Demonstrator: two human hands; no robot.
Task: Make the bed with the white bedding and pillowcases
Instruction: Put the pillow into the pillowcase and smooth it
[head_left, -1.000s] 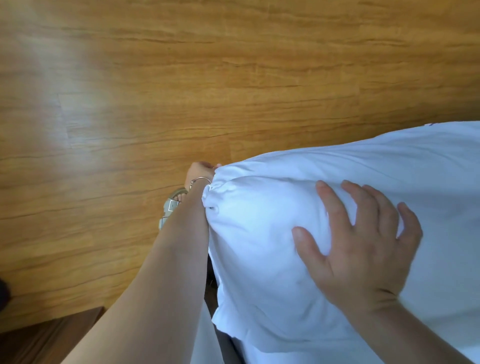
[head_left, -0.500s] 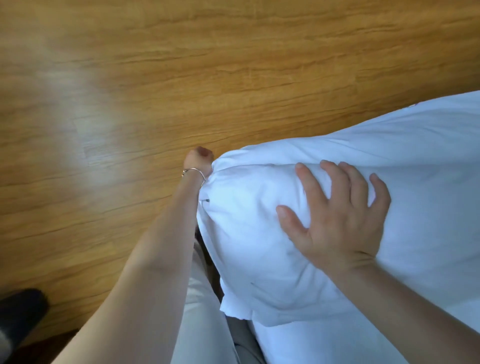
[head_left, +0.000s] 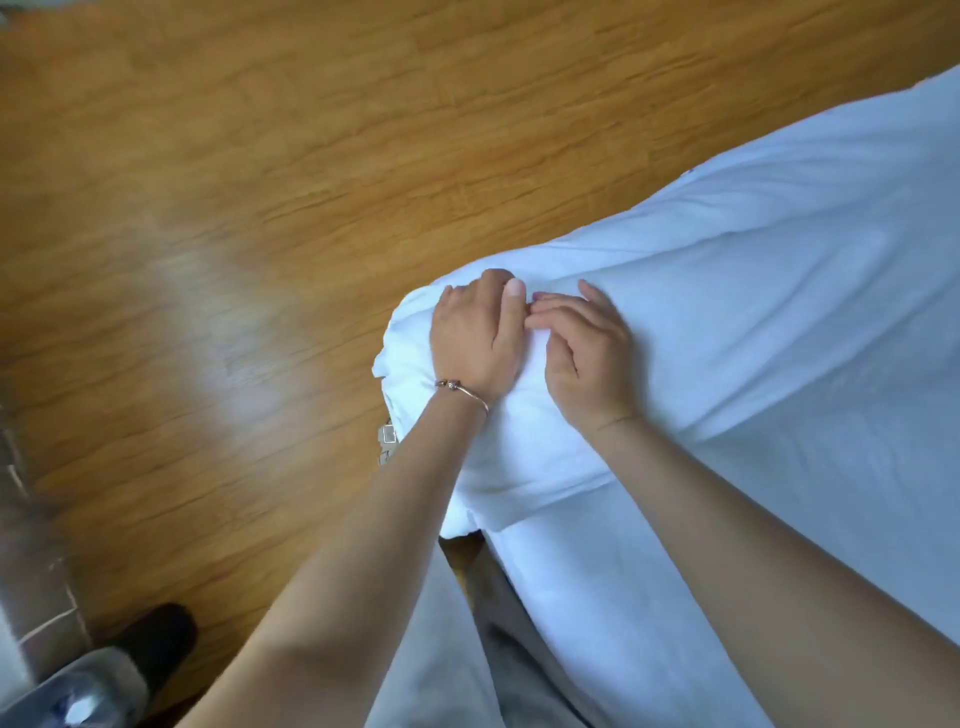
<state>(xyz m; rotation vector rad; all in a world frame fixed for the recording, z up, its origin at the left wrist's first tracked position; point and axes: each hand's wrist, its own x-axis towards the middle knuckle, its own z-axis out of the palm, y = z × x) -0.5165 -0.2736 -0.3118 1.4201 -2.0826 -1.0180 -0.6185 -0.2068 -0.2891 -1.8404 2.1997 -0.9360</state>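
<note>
A plump white pillow (head_left: 753, 312) in its pillowcase lies along the edge of the bed, on the white sheet (head_left: 779, 530). Its left end hangs slightly past the mattress corner. My left hand (head_left: 475, 338), with a thin bracelet at the wrist, sits on top of that end with its fingers curled over the far side. Right beside it, my right hand (head_left: 587, 353) rests on the pillow with bent fingers bunching the fabric. The fingertips of both hands nearly touch.
Wooden floor (head_left: 260, 208) fills the left and top of the view. A black shoe (head_left: 156, 639) and a grey blurred object (head_left: 78, 691) lie at the lower left. My light trousers (head_left: 431, 649) stand against the bed corner.
My left hand came from behind the pillow's end up onto its top. My right hand slid left to meet it and curled its spread fingers. The pillow sank onto the sheet.
</note>
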